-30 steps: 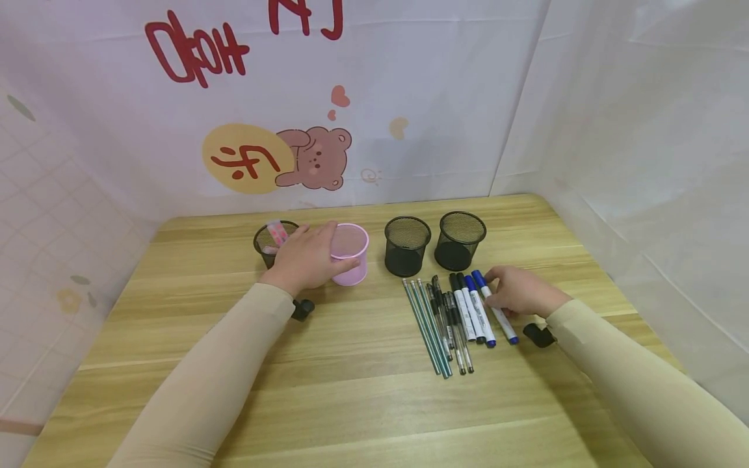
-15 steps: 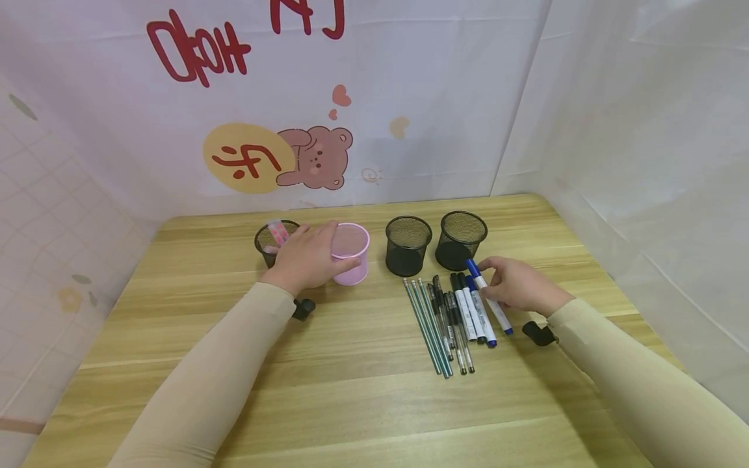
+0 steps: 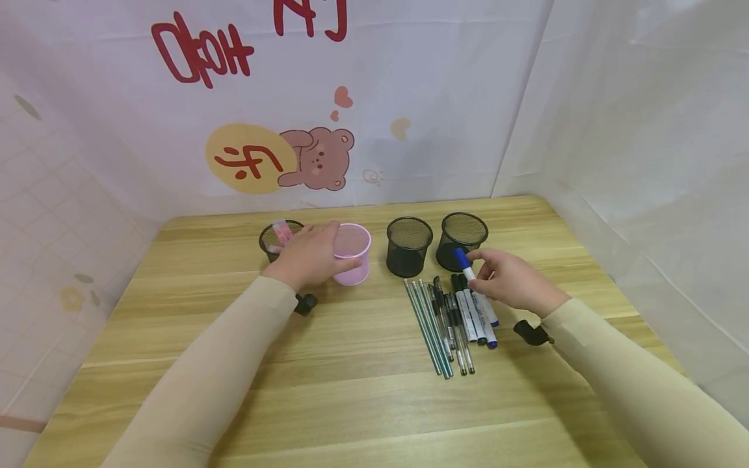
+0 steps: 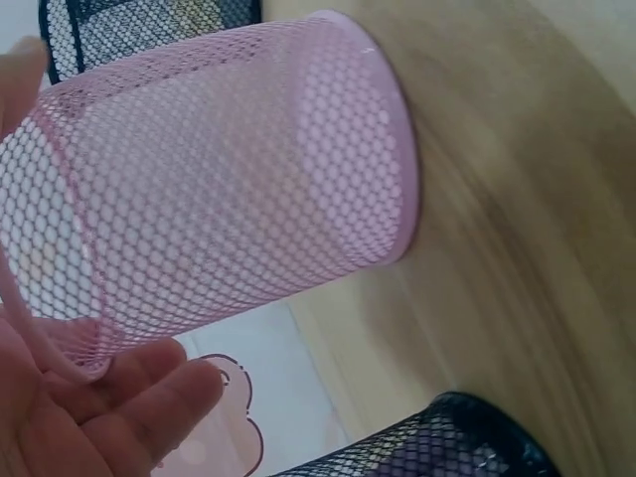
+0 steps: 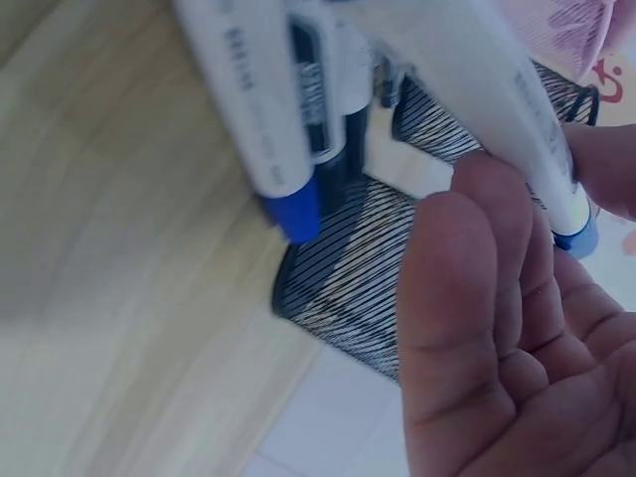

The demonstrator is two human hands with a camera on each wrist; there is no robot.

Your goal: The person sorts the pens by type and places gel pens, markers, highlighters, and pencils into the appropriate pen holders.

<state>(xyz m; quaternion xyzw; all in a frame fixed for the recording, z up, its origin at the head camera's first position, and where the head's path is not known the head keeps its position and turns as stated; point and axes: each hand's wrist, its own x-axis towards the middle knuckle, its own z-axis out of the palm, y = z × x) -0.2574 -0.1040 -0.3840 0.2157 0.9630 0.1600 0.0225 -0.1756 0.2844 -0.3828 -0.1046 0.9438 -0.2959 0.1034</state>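
Observation:
My left hand [image 3: 310, 255] holds the pink mesh pen holder [image 3: 352, 273] at its rim. In the left wrist view, the thumb and fingers are on opposite sides of the holder's open end [image 4: 219, 179]. My right hand [image 3: 512, 279] pinches a white marker [image 5: 487, 89] between thumb and fingers. Its blue cap tilts up toward the back, in front of the rightmost black mesh pen holder [image 3: 452, 257]. Below it lie several more white markers [image 3: 473, 322] with black or blue caps, side by side on the table and partly hidden by the held one.
Left of the markers lie several clear pens [image 3: 459, 344] with black grips and a few green pencils [image 3: 429, 325]. Another black mesh holder [image 3: 406, 260] stands between the pink and rightmost ones. At far left, a black mesh holder [image 3: 269, 244] contains pink-patterned items.
My right hand has picked up the rightmost blue-capped marker and moved it left and toward the back, cap end rising. The left hand has stayed at the pink pen holder.

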